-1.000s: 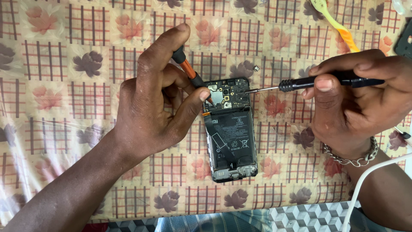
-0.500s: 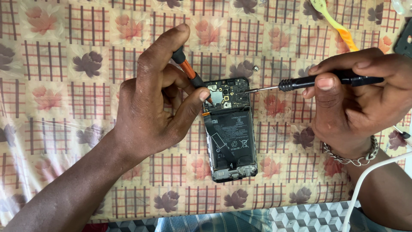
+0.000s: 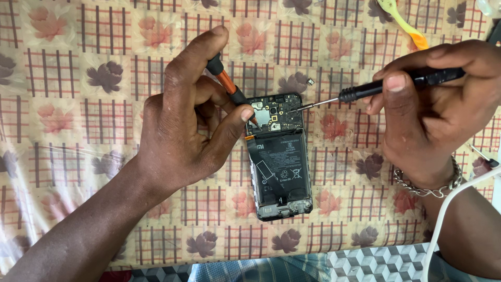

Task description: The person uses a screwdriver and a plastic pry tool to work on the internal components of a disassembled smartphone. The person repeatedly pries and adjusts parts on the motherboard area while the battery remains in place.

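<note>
Nothing much has shifted since the earlier frames: your hands sit where they were, and both tool tips remain on the upper board of the opened phone (image 3: 279,156).

Your left hand (image 3: 185,120) is closed around an orange-and-black tool (image 3: 227,83), pinched between thumb and forefinger, its tip pressed down at the top left of the phone's circuit board. Your right hand (image 3: 433,104) grips a black screwdriver (image 3: 386,87) near its collar, the thin metal shaft running leftward until the point meets the board just right of the camera module. A metal bracelet (image 3: 428,185) circles that wrist.

You have the phone lying face down with its back cover off, battery exposed, roughly at the middle of the table, its long side running toward the near edge. It rests on a tablecloth (image 3: 78,78) printed with leaves and red grid squares. Near the far right corner lies a yellow-and-orange plastic tool (image 3: 402,21), well apart from the phone. A white cable (image 3: 443,219) curves along the right edge, beside your right forearm.
</note>
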